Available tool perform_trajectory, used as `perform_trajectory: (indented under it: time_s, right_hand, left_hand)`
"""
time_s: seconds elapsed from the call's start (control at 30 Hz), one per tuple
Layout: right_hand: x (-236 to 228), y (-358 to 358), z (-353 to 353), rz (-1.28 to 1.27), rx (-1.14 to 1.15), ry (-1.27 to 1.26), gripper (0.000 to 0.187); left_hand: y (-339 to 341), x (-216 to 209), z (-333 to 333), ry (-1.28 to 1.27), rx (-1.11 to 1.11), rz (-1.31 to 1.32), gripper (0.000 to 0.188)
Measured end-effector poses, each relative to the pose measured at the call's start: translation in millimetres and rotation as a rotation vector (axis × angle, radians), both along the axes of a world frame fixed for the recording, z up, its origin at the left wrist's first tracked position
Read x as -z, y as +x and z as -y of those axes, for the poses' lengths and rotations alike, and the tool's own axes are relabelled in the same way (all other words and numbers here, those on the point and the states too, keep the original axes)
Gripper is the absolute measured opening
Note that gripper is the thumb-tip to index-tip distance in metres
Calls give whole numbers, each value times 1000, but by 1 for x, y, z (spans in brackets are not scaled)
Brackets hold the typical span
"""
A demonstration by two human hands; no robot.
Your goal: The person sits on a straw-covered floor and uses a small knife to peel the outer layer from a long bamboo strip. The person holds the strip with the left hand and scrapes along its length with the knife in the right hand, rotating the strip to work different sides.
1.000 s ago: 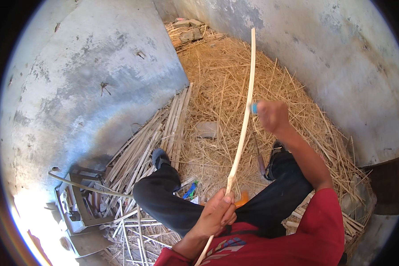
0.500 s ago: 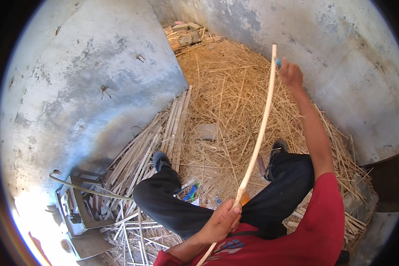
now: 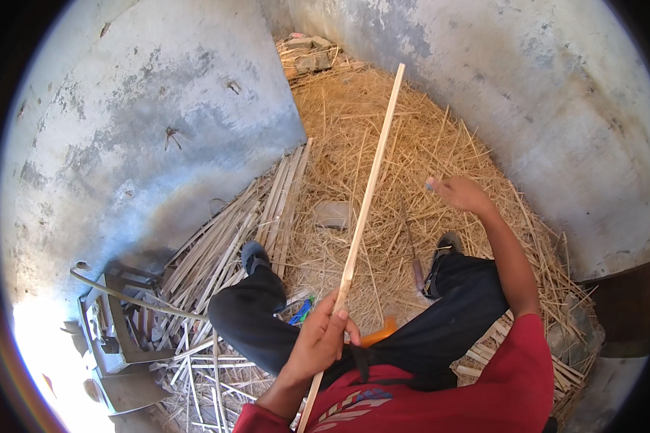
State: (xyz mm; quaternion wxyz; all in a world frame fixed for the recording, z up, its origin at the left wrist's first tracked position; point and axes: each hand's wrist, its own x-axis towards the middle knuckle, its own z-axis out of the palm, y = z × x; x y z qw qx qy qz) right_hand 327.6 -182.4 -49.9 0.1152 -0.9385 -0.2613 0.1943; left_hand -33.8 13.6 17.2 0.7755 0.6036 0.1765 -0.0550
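A long, pale strip of split wood or bamboo [image 3: 372, 180] slants up from my lap, its far end above the straw. Near its lower part my left hand [image 3: 321, 338] is closed around it. Apart from the strip, to its right, my right hand [image 3: 461, 193] hovers over the straw with its fingers loosely stretched and nothing visible in them. Something blue is on one of its fingertips. Below that hand, a tool with a brown handle [image 3: 418, 274] and a thin dark blade lies beside my right shoe [image 3: 444, 252].
Loose straw and shavings [image 3: 383, 137] cover the floor ahead. Long strips [image 3: 217, 238] are piled at the left, beside a metal frame [image 3: 123, 325]. An orange object [image 3: 380, 332] is by my lap, a blue item [image 3: 301, 311] near my left knee. Plastered walls [image 3: 484, 65] stand around.
My right hand has come off the strip's far end, moving down toward me. The strip's far end has swung left, and my left hand has shifted slightly left with it.
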Motion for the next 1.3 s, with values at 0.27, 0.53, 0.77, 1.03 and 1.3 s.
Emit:
perform_trajectory:
  time_s: [0.27,0.53,0.77,1.03,1.3]
  right_hand:
    - [-45,-143,-56,266,-407,568,59]
    - [-37,-146,-59,452,-519,694,62]
    - [-46,-152,-60,441,-444,648,64]
    - [-41,-131,-54,504,-347,507,67]
    - [-31,-139,-54,542,-416,556,68]
  left_hand:
    - [3,-4,-5,-14,2,19,54]
    - [2,-10,5,-36,-52,29,52]
    - [14,-10,16,112,-62,62,51]
    - [18,-10,17,565,-46,92,46]
    - [17,-8,17,655,-22,91,46]
